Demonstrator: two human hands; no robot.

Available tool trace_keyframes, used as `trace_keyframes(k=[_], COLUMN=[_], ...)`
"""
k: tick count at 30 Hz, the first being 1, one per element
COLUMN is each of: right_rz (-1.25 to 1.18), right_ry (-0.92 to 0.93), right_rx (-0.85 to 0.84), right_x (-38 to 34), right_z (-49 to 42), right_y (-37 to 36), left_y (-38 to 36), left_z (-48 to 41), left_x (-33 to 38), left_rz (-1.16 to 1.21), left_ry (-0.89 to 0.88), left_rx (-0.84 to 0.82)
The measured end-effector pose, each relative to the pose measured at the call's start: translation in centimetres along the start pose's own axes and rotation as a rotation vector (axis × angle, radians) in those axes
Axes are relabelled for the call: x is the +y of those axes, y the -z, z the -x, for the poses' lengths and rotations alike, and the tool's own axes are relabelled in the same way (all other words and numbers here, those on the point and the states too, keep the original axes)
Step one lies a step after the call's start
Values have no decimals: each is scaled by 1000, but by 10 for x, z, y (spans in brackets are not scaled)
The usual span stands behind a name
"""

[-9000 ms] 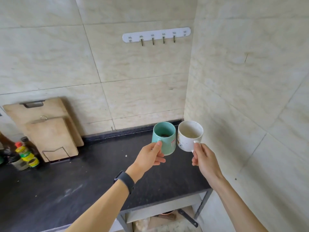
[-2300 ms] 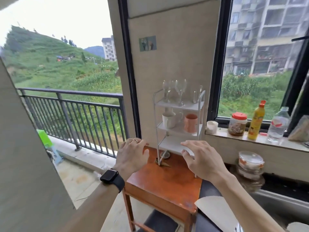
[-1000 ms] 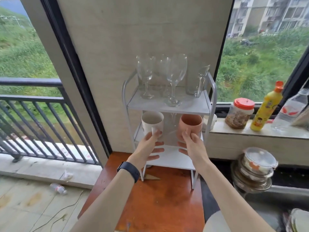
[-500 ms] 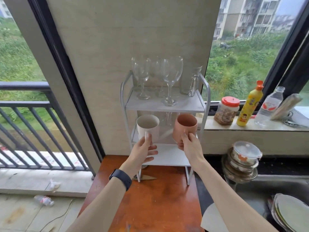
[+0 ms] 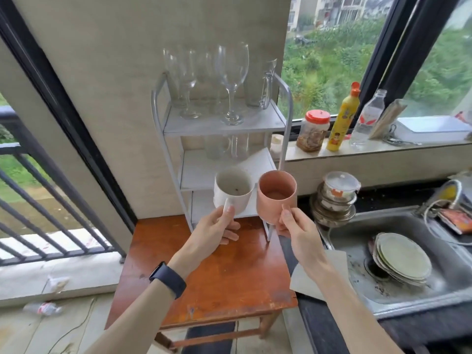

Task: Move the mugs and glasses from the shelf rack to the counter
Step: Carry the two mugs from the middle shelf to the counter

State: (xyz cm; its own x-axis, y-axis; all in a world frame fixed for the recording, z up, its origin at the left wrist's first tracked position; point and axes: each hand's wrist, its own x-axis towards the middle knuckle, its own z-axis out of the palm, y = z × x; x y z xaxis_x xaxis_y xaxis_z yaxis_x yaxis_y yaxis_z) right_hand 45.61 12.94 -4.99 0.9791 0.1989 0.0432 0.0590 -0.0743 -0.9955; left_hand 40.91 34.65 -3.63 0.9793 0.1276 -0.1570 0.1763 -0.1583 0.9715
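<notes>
A white three-tier shelf rack [image 5: 285,116] stands on a small orange-brown wooden table [image 5: 219,274]. My left hand [image 5: 214,232] grips a white mug [image 5: 233,191] by its handle. My right hand [image 5: 297,226] holds a terracotta-pink mug [image 5: 277,195]. Both mugs are lifted clear of the rack, in front of its lower tiers. Several wine glasses [image 5: 231,80] and a clear glass pitcher [image 5: 260,84] stand on the top tier. Clear tumblers [image 5: 227,146] sit at the back of the middle tier.
To the right lies a steel sink [image 5: 398,282] holding stacked plates [image 5: 403,259], with stacked lidded bowls [image 5: 337,195] beside it. The window sill [image 5: 370,149] carries a red-lidded jar [image 5: 313,130], a yellow bottle [image 5: 341,118] and a water bottle [image 5: 367,121]. A balcony railing [image 5: 30,200] is on the left.
Both hands have pulled the white and pink mugs off the middle tier, toward me and lower. The view has tilted down and right, showing more of the sink.
</notes>
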Motion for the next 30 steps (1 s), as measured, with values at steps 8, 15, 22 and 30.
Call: trace_keyframes(k=[8, 15, 22, 30], right_rz=[-19, -16, -26, 101], right_ry=[-141, -155, -105, -34], right_rx=[311, 723, 1064, 1309], right_x=[31, 27, 18, -5], right_z=[81, 183, 313, 470], right_y=[93, 206, 338, 498], left_y=[-116, -265, -449, -647], left_z=[1, 26, 105, 232], left_x=[-8, 24, 68, 121], left_rz=[-72, -96, -118, -158], left_ry=[-27, -40, -113, -251], left_rx=[-364, -735, -1049, -1290])
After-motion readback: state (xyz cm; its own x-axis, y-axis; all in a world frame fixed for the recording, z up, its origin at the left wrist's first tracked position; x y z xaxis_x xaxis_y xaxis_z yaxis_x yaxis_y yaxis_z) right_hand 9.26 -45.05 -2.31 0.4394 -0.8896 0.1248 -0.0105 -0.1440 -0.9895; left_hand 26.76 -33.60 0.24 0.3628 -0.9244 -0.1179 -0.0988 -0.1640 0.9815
